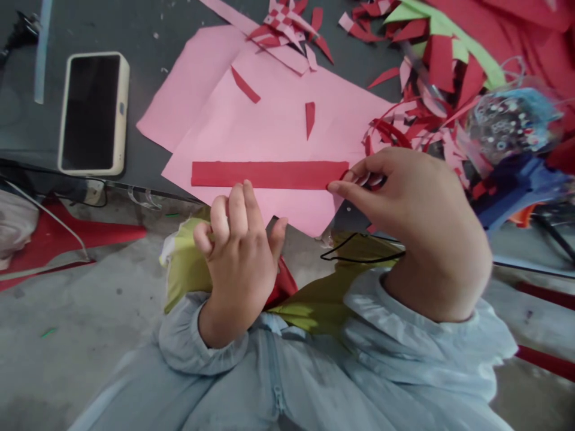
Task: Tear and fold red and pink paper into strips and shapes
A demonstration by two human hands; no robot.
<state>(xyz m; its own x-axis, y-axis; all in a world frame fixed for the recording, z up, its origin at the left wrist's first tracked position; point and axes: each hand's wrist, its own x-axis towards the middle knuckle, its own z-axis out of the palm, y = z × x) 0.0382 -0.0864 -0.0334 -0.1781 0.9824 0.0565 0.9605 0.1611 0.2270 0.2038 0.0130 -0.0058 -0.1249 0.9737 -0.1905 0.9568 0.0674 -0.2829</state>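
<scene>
A long red paper strip (269,175) lies flat across a pink paper sheet (274,120) at the table's near edge. The thumb and fingers of my right hand (404,191) pinch together at the strip's right end. My left hand (238,239) has its fingers stretched out, their tips at the strip's lower edge left of its middle, and the thumb stands apart. Two small red scraps, one slim (245,85) and one wedge-shaped (309,118), lie on the pink sheet above the strip.
A phone (90,114) in a pale case lies at the left. Red and pink paper cuttings (417,120) heap up at the right, beside a clear bag of beads (512,123) and a dark blue object (516,185). A woven red-and-pink piece (285,21) is at the back.
</scene>
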